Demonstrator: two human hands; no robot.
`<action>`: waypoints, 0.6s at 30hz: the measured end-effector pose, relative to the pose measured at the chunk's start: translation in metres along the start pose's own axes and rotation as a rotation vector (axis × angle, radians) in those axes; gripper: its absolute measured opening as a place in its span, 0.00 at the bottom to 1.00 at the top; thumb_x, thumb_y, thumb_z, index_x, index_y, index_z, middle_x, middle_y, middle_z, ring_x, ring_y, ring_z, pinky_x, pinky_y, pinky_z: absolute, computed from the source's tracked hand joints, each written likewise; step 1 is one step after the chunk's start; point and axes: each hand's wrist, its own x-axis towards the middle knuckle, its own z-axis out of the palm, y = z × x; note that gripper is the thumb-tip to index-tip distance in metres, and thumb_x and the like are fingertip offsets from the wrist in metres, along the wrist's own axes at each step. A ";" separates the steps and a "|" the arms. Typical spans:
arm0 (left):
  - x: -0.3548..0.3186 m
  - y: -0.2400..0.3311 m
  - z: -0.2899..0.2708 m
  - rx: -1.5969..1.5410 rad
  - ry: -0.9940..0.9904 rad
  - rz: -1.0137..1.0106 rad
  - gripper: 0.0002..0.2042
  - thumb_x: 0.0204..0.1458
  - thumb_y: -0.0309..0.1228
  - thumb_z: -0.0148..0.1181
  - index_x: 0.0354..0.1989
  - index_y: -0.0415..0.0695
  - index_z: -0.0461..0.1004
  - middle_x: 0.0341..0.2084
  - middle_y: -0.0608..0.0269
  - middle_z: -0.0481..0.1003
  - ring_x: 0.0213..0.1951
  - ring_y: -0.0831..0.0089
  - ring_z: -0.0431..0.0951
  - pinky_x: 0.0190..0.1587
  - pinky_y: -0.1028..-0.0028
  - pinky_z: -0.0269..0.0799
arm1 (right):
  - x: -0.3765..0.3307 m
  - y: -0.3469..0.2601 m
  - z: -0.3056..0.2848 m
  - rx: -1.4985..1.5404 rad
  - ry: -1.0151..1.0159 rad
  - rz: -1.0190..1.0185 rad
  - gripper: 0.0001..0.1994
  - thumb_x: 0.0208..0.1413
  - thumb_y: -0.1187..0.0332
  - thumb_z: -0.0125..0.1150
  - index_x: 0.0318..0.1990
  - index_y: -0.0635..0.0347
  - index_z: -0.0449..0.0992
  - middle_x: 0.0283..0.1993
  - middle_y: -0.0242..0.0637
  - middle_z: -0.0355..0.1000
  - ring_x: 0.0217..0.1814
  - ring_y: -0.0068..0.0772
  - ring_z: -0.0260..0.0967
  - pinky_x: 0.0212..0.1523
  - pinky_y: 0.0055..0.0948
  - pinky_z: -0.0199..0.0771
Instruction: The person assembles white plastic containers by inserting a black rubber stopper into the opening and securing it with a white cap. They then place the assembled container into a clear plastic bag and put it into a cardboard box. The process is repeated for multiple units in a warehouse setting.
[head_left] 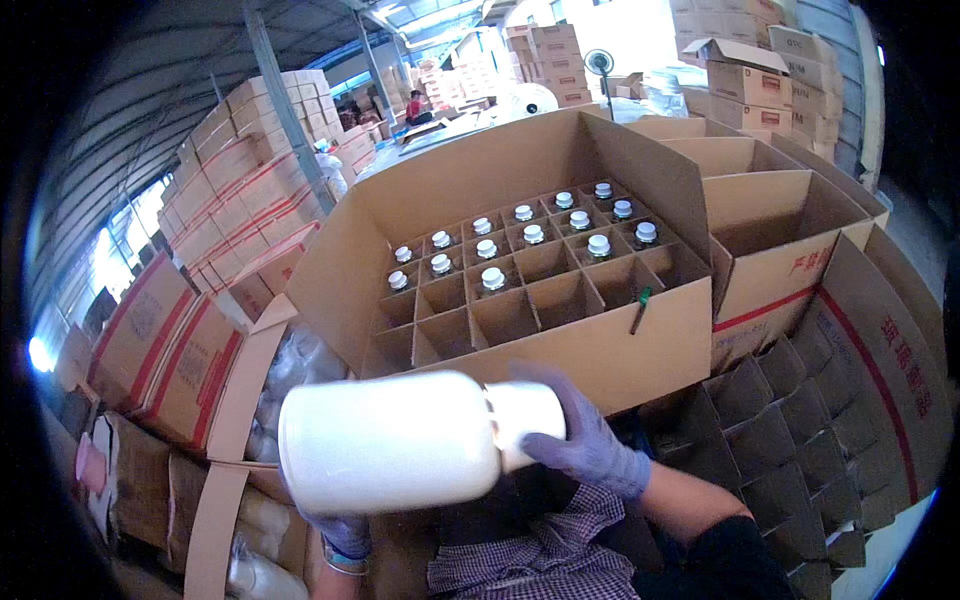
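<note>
I hold a large white bottle on its side, close under the camera. My left hand, in a purple glove, supports its base from below. My right hand, also gloved, is wrapped around the white cap at the bottle's right end. Just beyond stands an open cardboard box with a divider grid. Several bottles with white caps fill its far cells; the near cells hold nothing.
Another open box stands to the right, with a folded cardboard divider in front of it. Stacked cartons rise at the left, and an open box of bagged goods lies at lower left. A green-tipped tool hangs on the box edge.
</note>
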 end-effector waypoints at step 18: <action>-0.053 -0.076 0.013 0.102 0.400 -0.347 0.35 0.68 0.56 0.33 0.66 0.36 0.61 0.61 0.49 0.67 0.60 0.60 0.70 0.62 0.61 0.65 | 0.100 0.065 0.008 -0.301 -0.235 0.095 0.35 0.62 0.43 0.54 0.67 0.61 0.60 0.54 0.48 0.72 0.57 0.44 0.71 0.55 0.46 0.74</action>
